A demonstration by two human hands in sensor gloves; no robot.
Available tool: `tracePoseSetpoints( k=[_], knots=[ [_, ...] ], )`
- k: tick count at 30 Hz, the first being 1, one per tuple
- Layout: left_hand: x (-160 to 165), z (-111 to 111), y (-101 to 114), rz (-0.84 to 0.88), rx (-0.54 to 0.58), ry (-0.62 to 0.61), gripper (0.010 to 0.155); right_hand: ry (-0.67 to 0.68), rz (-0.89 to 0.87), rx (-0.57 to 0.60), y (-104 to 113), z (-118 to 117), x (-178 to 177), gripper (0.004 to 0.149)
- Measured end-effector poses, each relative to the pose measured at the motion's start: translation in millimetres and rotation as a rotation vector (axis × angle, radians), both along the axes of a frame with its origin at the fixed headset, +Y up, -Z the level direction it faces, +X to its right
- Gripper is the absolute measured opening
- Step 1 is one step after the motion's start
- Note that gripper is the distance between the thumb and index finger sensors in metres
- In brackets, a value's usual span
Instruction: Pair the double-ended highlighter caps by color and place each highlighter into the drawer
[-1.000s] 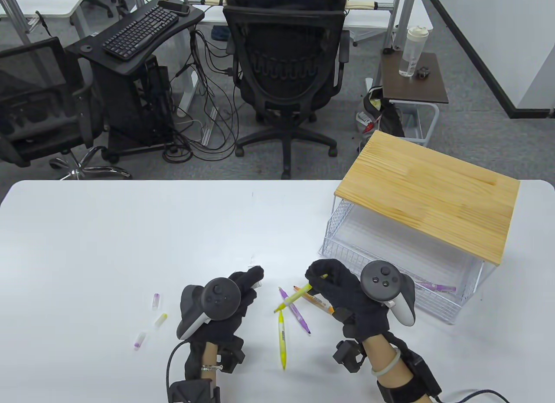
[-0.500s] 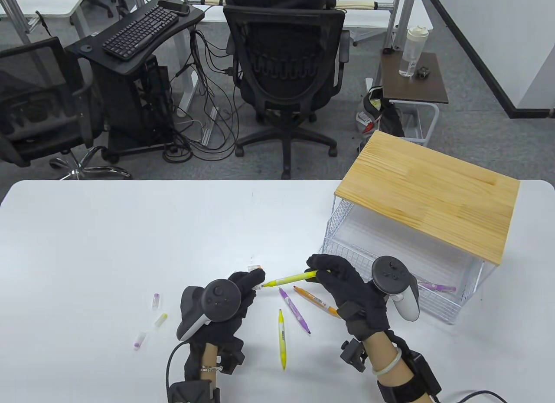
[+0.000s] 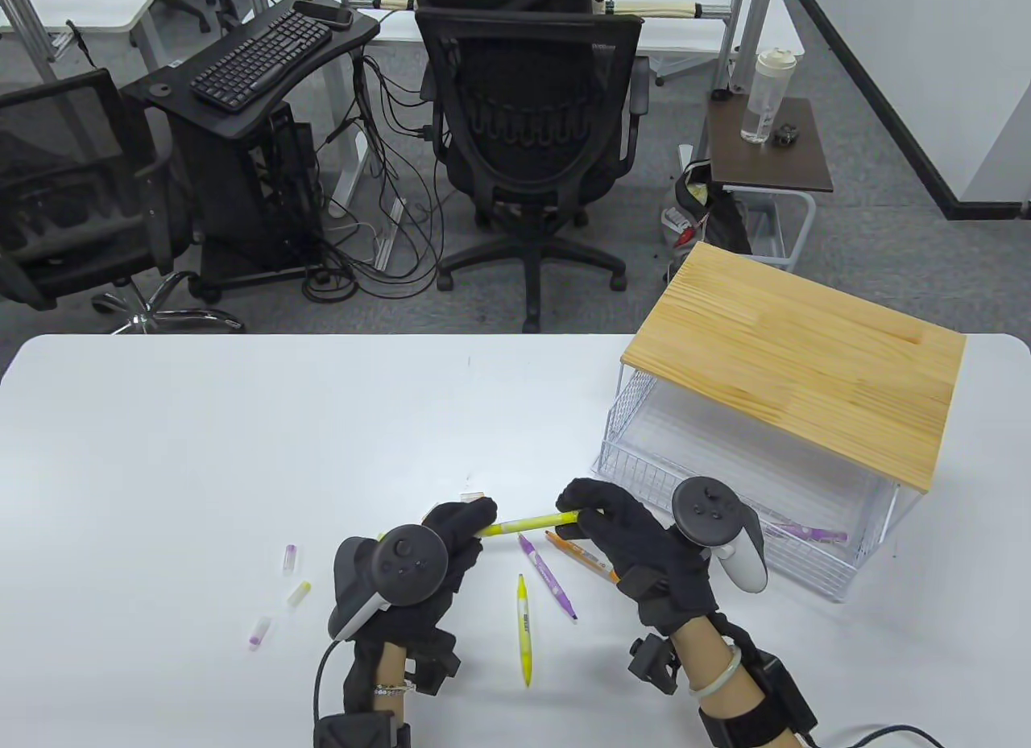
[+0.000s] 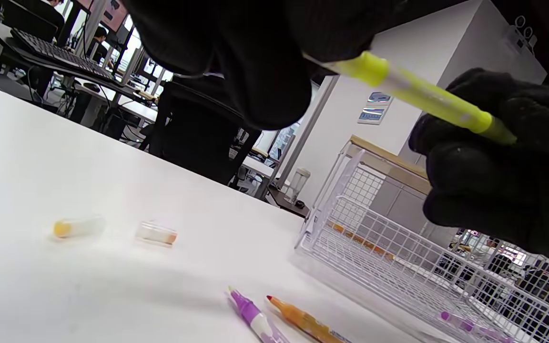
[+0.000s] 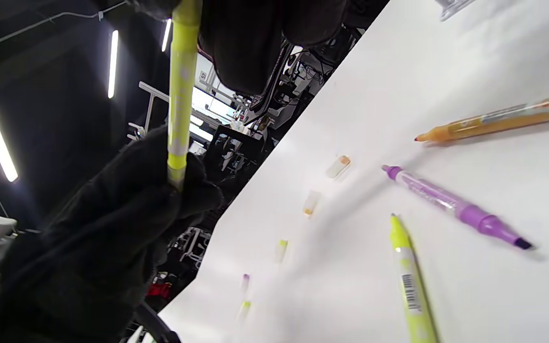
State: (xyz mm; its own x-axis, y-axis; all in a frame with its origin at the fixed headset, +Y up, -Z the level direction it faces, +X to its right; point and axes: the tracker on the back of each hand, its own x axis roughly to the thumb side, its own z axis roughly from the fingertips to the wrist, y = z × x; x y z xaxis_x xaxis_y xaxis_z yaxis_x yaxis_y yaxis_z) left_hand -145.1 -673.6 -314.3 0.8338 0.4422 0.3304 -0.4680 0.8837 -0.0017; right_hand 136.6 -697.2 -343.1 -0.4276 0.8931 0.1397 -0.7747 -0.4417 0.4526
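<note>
Yellow highlighter (image 3: 527, 523) held in the air, roughly level, left end inside left hand (image 3: 451, 539) fingers, right end pinched by right hand (image 3: 624, 531). Second yellow highlighter (image 3: 523, 629) flat on surface (image 3: 201, 442), uncapped. Purple highlighter (image 3: 548, 577) and orange highlighter (image 3: 581, 556) flat beside it, both with bare tips. Loose caps left of the hands: purple cap (image 3: 289, 558), yellow cap (image 3: 298, 593), purple-ended cap (image 3: 258, 630). Two orange-ended caps (image 4: 156, 234) near the left-hand fingers. Wire drawer (image 3: 813, 571) pulled open under wooden top (image 3: 797, 361), one capped purple highlighter (image 3: 809, 531) inside.
</note>
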Motion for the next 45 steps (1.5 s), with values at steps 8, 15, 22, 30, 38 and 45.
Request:
tracePoseSetpoints(
  k=[8,15,22,30,38,45],
  knots=[
    [5.2,5.8,6.5,0.010,0.049,-0.009,0.047,-0.154,0.298,0.180,1.2,5.9,-10.1,0.046],
    [20.2,12.4,9.0,-0.133,0.107,-0.011,0.048,-0.277,0.550,0.385,5.7,15.7,-16.6,0.045],
    [24.1,13.3,6.6,-0.224,0.150,0.030,0.049,-0.259,0.650,0.450,7.8,20.8,-24.4,0.044],
    [30.9,13.7,5.0,-0.303,0.140,0.013,0.049,-0.172,0.629,0.401,8.9,18.3,-22.0,0.043],
    [40.9,16.7,1.6,-0.428,0.243,0.067,0.049,-0.077,0.562,0.343,11.5,19.5,-23.0,0.044],
    [47.8,18.5,0.7,-0.512,0.272,0.080,0.048,0.053,0.380,0.210,12.0,16.5,-20.7,0.047]
  ],
)
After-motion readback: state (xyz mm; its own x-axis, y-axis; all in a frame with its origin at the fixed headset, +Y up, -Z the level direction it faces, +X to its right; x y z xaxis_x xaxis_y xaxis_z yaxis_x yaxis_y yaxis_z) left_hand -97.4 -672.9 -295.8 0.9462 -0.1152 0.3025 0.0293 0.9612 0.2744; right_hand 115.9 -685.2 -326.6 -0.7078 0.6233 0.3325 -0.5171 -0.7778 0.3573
